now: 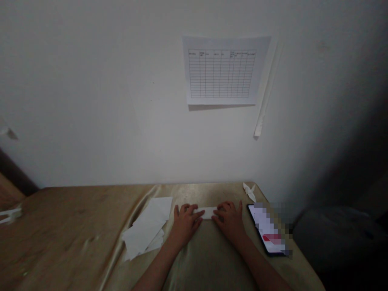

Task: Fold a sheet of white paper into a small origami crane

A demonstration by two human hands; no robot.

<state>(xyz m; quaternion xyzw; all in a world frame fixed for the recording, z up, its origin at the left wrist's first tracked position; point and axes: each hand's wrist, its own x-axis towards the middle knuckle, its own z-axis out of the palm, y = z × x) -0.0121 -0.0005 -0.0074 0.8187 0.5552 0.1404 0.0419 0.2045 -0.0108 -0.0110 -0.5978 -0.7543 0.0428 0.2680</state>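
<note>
A paper strip (209, 213) lies on the bench (206, 254) between a pile of sheets (148, 228) at left and a phone (265, 230) at right. Behind the phone, near the bench's far right corner, sits a paper scrap (250, 192); on the wall (106, 101) beyond the bench hangs a chart (222, 72).

White on the folded paper strip (209, 213), paper sheets (149, 227) and small paper piece (250, 192). Golden brown, faintly blotched, on the tablecloth (209, 254). Dark grid over white on the printed form (222, 74), greyish white on the wall (100, 101). Dark, pale lilac and red on the smartphone (265, 230).
</note>
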